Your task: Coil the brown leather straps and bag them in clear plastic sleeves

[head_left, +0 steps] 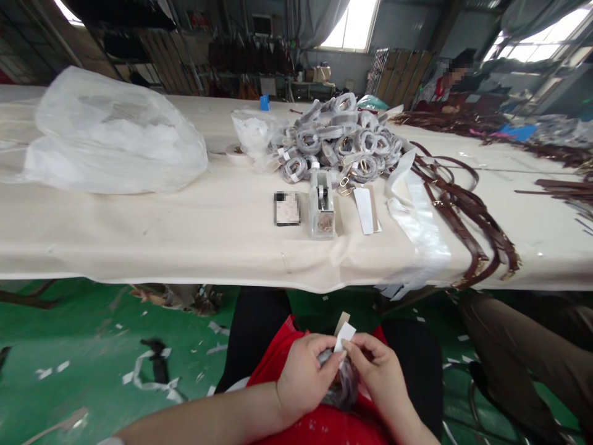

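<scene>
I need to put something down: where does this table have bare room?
The table is bare in front of the big plastic bag and across to the small dark-edged square. Another patch lies right of the brown straps, near the front edge. Crowded: the middle, where wrapped coils heap behind the tape dispenser.

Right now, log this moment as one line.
left hand: pinching white slip | right hand: pinching same slip | below hands: wrapped bundle | table: tape dispenser, heap of wrapped coils
</scene>
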Demonstrator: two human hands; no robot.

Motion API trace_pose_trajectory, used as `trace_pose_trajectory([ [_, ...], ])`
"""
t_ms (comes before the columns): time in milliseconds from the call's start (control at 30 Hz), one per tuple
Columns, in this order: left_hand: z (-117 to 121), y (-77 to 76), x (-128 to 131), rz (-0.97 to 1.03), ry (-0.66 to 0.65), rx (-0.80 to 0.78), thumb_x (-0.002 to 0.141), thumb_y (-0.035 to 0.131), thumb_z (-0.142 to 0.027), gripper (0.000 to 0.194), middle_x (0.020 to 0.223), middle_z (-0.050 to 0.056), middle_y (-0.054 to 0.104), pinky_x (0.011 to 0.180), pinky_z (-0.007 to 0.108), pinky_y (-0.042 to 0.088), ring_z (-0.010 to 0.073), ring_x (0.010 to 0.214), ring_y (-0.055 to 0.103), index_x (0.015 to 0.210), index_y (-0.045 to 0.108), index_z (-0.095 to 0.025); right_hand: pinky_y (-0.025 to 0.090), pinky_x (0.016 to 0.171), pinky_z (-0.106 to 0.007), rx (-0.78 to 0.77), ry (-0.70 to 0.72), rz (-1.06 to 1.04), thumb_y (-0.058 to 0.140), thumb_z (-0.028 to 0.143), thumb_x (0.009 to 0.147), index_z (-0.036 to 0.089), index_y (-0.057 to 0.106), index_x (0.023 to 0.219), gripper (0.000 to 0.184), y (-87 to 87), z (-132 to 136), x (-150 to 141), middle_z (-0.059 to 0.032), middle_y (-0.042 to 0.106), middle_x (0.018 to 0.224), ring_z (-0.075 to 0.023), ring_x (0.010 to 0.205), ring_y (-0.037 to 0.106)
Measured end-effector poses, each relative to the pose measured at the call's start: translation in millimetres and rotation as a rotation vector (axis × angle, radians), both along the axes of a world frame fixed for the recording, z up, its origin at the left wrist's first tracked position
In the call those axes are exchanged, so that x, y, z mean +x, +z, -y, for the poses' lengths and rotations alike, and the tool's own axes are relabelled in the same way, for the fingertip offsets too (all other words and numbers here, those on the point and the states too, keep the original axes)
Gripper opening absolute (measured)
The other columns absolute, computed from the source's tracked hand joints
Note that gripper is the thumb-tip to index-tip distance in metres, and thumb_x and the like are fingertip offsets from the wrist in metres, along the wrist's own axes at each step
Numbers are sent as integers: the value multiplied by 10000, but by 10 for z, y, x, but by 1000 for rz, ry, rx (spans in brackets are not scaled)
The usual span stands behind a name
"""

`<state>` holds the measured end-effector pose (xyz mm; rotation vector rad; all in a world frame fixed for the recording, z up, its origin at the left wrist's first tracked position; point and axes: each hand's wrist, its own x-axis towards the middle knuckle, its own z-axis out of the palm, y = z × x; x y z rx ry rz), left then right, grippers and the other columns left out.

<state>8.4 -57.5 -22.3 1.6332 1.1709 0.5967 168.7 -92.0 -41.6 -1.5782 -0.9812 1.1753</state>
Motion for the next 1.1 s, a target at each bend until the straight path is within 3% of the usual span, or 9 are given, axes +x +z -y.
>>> trace_pose_trajectory([
  [133, 20, -100, -7, 0, -2, -4, 850, 602, -261, 346, 882, 22, 731, 783, 274, 488, 179, 801, 656, 1190, 659, -233, 492, 518, -278, -7, -48, -119, 824, 594, 625, 151, 730, 665, 454, 10, -55, 1, -57, 694, 603, -184, 531, 604],
  [267, 7, -198, -17, 7, -24, 17, 833, 578, -228, 765, 710, -34, 636, 692, 264, 473, 154, 660, 603, 1522, 248, -189, 461, 490, -263, -19, -69, -164, 844, 580, 594, 141, 698, 622, 463, -3, -71, -19, -31, 644, 547, -156, 487, 557],
  [467, 4, -125, -36, -1, -80, 41, 802, 597, -209, 744, 762, -27, 637, 689, 261, 461, 148, 688, 595, 1491, 316, -216, 432, 477, -229, -7, -47, -157, 891, 391, 564, 166, 708, 785, 364, 29, -86, 52, -9, 666, 718, -107, 488, 518],
  [600, 21, -70, -55, 24, -109, 31, 781, 619, -213, 762, 827, -11, 682, 795, 298, 482, 167, 757, 626, 1478, 312, -203, 464, 564, -258, -109, 209, -200, 838, 408, 660, 143, 752, 795, 310, 110, -105, 171, -34, 693, 691, -145, 566, 573],
  [700, 5, -5, -68, -11, -131, 20, 784, 625, -247, 657, 919, 31, 710, 828, 315, 486, 193, 836, 637, 1399, 409, -162, 458, 586, -274, -125, 244, -190, 824, 454, 673, 139, 735, 685, 328, 173, -103, 212, -27, 686, 627, -150, 554, 567],
  [767, -31, 62, -74, -62, -175, -2, 817, 602, -304, 417, 951, 61, 719, 775, 298, 491, 207, 854, 643, 1204, 573, -152, 464, 612, -279, -77, 245, -127, 813, 446, 689, 148, 733, 672, 309, 216, -92, 213, -24, 688, 637, -162, 588, 576],
  [833, -78, 131, -81, -123, -290, -56, 855, 551, -346, 229, 848, 60, 729, 643, 263, 471, 197, 750, 648, 915, 665, -156, 468, 625, -274, -36, 285, -63, 785, 422, 730, 155, 737, 680, 276, 258, -78, 208, -20, 682, 650, -168, 623, 581],
  [900, -122, 183, -89, -157, -419, -120, 860, 526, -331, 243, 720, 43, 719, 538, 234, 419, 174, 633, 633, 752, 663, -161, 462, 600, -261, -27, 334, -21, 757, 399, 762, 157, 734, 673, 259, 294, -68, 208, -13, 666, 644, -161, 614, 567],
  [1100, -135, 190, -93, -150, -483, -141, 842, 524, -249, 203, 725, 40, 736, 520, 202, 416, 151, 616, 640, 736, 670, -156, 461, 603, -252, -78, 397, 30, 720, 323, 776, 158, 725, 684, 189, 370, -99, 215, -10, 688, 658, -160, 615, 592],
])
